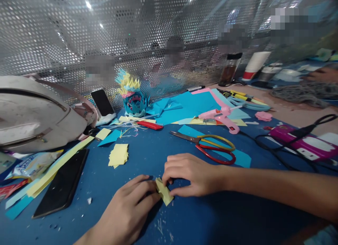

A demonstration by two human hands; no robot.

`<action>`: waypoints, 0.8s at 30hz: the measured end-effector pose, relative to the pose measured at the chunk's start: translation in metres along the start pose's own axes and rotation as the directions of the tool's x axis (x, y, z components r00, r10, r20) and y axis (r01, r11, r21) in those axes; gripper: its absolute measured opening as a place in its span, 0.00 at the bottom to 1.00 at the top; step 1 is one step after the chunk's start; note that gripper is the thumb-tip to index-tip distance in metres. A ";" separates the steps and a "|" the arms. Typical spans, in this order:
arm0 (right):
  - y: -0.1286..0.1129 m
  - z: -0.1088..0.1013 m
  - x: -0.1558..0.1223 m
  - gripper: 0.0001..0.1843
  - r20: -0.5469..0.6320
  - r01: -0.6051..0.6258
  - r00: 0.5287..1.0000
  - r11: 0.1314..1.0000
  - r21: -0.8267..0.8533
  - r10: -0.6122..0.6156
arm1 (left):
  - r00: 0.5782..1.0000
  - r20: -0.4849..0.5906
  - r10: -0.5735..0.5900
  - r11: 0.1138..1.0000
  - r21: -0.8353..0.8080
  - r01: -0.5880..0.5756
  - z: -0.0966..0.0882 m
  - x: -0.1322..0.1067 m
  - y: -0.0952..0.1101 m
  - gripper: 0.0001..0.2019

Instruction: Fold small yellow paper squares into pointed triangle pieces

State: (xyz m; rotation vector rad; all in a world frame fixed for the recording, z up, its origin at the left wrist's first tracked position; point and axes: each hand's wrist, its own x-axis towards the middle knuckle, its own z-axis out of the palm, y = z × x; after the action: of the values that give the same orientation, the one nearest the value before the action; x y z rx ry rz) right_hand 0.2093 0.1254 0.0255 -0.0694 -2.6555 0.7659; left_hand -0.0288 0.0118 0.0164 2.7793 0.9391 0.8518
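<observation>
Between my two hands a small folded piece of yellow paper [164, 193] lies on the blue tabletop. The fingers of my left hand [129, 204] are closed on its left side. From the right, my right hand [188, 174] pinches it with bent fingers and the thumb at its edge. Just beyond my left hand is a stack of small yellow paper pieces [118, 155]. Scissors [208, 143] with one yellow and one red handle lie beyond my right hand, partly over a blue paper sheet [241, 157].
A pink glue gun [220, 116] rests behind the scissors, its cord running right to a purple power strip [303, 141]. A red cutter [150, 125] lies near a folded-paper model [133, 97]. Left are a bag [39, 111], a dark phone [63, 183] and a snack packet [34, 164].
</observation>
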 end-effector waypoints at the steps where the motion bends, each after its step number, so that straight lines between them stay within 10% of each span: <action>1: 0.000 0.000 0.000 0.12 -0.008 0.018 1.000 0.999 -0.032 -0.018 | 1.000 0.004 0.003 1.000 0.009 -0.003 -0.001 0.001 0.000 0.20; 24: 0.004 0.001 -0.002 0.10 0.032 0.347 0.920 0.773 -0.531 -0.391 | 0.998 -0.058 -0.007 1.000 0.025 0.008 -0.002 0.004 0.003 0.20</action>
State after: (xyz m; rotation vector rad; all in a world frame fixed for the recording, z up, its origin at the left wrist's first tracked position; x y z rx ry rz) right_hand 0.2103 0.1278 0.0221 0.2703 -2.5975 -0.1094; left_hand -0.0259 0.0112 0.0209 2.7846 0.9754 0.9310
